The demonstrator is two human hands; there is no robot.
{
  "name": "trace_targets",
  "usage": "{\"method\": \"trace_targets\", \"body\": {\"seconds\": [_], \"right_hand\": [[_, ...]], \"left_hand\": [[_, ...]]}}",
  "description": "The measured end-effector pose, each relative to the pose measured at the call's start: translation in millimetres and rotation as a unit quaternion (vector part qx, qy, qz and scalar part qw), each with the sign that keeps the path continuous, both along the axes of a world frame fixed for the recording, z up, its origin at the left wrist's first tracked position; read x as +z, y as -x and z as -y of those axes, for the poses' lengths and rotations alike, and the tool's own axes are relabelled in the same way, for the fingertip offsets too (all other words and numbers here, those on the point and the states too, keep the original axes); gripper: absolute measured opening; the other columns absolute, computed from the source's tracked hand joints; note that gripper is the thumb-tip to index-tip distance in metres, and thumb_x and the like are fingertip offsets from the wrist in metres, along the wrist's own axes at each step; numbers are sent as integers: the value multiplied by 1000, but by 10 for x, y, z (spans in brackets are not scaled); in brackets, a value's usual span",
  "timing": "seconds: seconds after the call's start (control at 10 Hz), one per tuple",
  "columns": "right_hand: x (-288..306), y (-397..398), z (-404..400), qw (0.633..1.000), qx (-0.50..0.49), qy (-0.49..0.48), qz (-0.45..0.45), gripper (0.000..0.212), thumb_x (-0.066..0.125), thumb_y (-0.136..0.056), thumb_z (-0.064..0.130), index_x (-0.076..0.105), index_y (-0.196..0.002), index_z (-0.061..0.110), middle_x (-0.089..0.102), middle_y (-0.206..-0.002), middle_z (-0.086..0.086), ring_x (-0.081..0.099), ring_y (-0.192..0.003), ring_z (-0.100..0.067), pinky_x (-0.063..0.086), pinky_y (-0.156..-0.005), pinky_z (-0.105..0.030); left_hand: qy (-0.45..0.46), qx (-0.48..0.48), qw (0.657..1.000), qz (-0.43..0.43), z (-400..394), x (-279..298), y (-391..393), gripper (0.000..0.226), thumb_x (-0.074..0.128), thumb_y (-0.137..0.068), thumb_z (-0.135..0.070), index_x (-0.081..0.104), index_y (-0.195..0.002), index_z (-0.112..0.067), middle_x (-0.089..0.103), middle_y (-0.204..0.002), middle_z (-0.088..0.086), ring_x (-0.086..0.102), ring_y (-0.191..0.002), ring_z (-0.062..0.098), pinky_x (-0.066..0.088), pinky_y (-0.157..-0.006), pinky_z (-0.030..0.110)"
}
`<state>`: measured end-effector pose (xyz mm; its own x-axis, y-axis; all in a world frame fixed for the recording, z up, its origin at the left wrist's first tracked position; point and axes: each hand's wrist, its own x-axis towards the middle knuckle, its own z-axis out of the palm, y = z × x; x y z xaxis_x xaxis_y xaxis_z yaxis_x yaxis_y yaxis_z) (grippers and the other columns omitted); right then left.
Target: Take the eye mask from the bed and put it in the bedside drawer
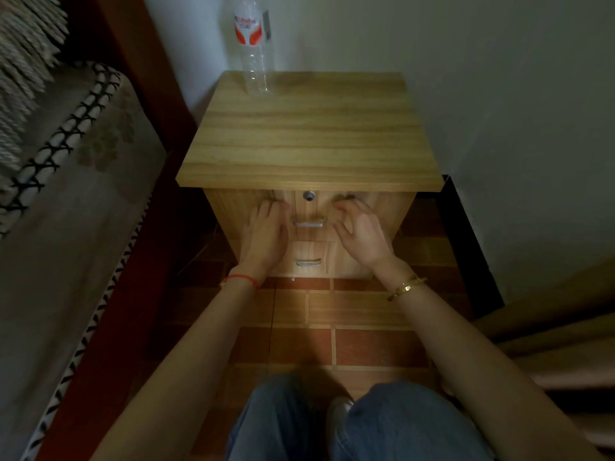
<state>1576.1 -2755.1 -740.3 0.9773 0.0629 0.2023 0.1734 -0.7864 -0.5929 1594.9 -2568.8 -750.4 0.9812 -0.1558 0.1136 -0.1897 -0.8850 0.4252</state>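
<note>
Bed [66,181] at 9 o'clock; eye mask not visible anywhere. Bottle [253,44] at 12 o'clock on cabinet [309,134] top. Left hand [263,236] flat against top drawer [311,212] front, fingers extended, holding nothing. Right hand [361,232] at 3 o'clock of handle [309,222], fingers curled loosely, empty. Drawer closed.

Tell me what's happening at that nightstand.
A person is facing the nightstand with both hands at the top drawer. The left hand rests flat on the front; the right hand is open with fingers curled. The drawer looks shut. No eye mask is visible. A bottle stands on top.
</note>
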Motion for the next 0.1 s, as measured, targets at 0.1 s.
{"method": "trace_targets", "body": {"seconds": [0.1], "right_hand": [[-16, 39, 19, 1000, -13, -4, -6, 39, 59, -91, 18, 56, -127, 3, 57, -128, -15, 53, -120, -26, 42, -102, -36]], "left_hand": [[10, -7, 1000, -12, -59, -11, -6, 33, 45, -94, -12, 52, -126, -14, 49, -132, 11, 47, -121, 29, 42, -96, 45]]}}
